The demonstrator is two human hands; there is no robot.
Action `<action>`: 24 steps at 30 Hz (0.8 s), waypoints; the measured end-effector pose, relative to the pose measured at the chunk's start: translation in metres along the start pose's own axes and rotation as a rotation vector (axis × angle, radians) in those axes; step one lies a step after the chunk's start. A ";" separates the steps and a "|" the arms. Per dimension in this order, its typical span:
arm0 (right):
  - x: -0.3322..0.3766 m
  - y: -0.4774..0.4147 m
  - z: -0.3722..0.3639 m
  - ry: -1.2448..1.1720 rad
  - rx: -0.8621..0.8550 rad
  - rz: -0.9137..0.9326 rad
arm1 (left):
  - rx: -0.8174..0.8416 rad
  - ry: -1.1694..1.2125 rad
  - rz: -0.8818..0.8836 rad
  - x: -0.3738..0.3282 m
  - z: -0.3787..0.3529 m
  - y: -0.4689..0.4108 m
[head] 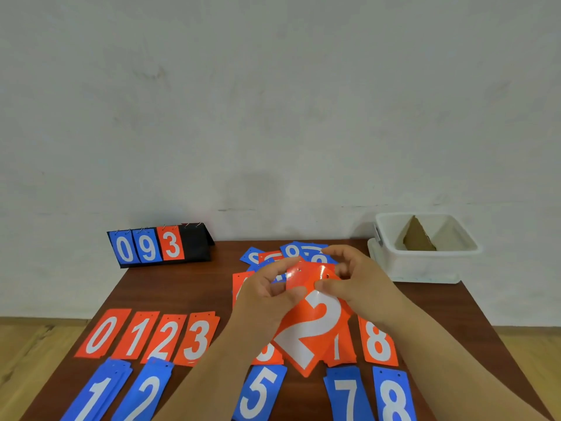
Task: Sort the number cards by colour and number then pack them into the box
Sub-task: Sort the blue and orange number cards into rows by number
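Both hands hold a red card with a white 2 (312, 326) above the table's middle, tilted. My left hand (264, 296) pinches its upper left edge and my right hand (358, 284) its upper right edge. Behind the hands lies a loose heap of mixed red and blue cards (291, 252). A row of red cards lies on the table: 0 (101, 334), 1 (139, 335), 2 (167, 337), 3 (197, 340) and 8 (378, 341). Nearer me lie blue cards 1 (97, 393), 2 (144, 393), 5 (259, 393), 7 (347, 396) and 8 (393, 396). The white box (425, 262) stands at the back right.
A black flip scoreboard (194, 243) showing blue 0, blue 9 and red 3 stands at the table's back left corner. The brown wooden table (170, 287) ends close to a grey wall. A brown cardboard divider (417, 237) stands inside the box.
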State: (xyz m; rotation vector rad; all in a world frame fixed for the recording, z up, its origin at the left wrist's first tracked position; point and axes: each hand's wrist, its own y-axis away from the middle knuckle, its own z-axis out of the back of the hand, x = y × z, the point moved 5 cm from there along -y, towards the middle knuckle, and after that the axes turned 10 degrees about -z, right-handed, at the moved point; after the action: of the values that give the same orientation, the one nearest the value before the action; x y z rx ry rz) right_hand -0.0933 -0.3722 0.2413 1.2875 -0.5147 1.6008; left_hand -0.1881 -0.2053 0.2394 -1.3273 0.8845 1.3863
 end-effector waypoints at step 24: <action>-0.046 0.001 -0.083 -0.108 -0.081 -0.021 | -0.642 -0.327 0.128 0.067 0.120 0.073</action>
State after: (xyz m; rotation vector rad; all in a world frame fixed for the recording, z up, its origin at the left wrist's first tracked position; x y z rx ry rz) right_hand -0.1372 -0.3256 0.1708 1.3194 -0.6247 1.4843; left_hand -0.2849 -0.0987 0.1806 -1.4549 0.3074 2.0233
